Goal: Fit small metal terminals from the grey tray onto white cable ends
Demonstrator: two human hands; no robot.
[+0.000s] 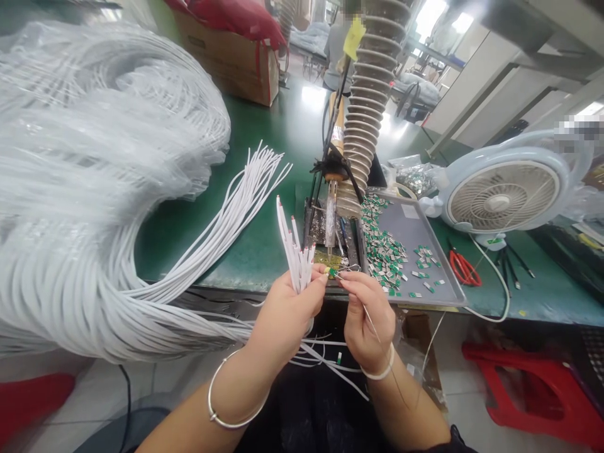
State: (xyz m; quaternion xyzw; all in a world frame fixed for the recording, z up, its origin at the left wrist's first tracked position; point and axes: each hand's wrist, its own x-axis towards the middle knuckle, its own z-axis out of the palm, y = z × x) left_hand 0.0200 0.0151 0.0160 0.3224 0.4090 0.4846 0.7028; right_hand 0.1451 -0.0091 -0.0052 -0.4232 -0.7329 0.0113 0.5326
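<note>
The left hand (pixel 285 318) clamps a bunch of white cables (pixel 298 264), its fingers (pixel 316 280) closed around them, above the edge of the table (pixel 255 264). The right hand (pixel 368 318) pinches a small green part (pixel 332 272) right beside the cables, near a tray (pixel 415 214) of green-and-silver clips (pixel 384 251).

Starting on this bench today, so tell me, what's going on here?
A person grips a bunch of white cables in their left hand, while their right hand pinches a tiny green part beside the bunch. A large coil of white cable lies to the left, and a metal tray of green-and-silver parts sits ahead.
</note>
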